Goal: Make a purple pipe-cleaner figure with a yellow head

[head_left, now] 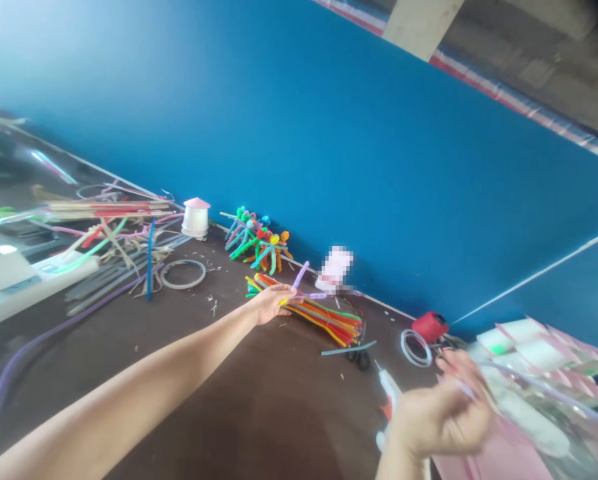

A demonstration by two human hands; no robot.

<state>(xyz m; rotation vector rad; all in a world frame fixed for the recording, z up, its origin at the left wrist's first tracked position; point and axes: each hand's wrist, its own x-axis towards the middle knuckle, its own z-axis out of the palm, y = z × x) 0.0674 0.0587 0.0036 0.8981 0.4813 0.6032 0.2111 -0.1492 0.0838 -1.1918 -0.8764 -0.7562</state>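
The person's left hand (273, 303) reaches out over a loose bundle of multicoloured pipe cleaners (319, 317); its fingers (285, 298) lie close together and seem to pinch a lilac pipe cleaner (301, 275) near one end, though the exact grip is hard to make out. The bundle lies on a dark brown surface (259, 407) near the foot of a blue wall (303, 133); the view is strongly tilted. The right hand (441, 417) is blurred at the lower right, its fingers (453, 363) curled and apparently pinching a thin pale stem (466, 390); how firmly they hold it cannot be told. Just below that hand stands a white-and-red tool (389, 393), perhaps a glue gun; black scissors (359, 360) lie by the bundle, and a red spool (430, 327) sits beside a coil of clear tubing (416, 348). Farther along are finished pipe-cleaner figures (256, 240) and a pink-topped paper cup (196, 217). The pipe cleaners should be very light, soft and bendable; their fuzzy surface should grip the fingers rather than slip. A single stem will probably flex if held at its tip, so taking it nearer the middle looks steadier; tangled stems may catch on one another.
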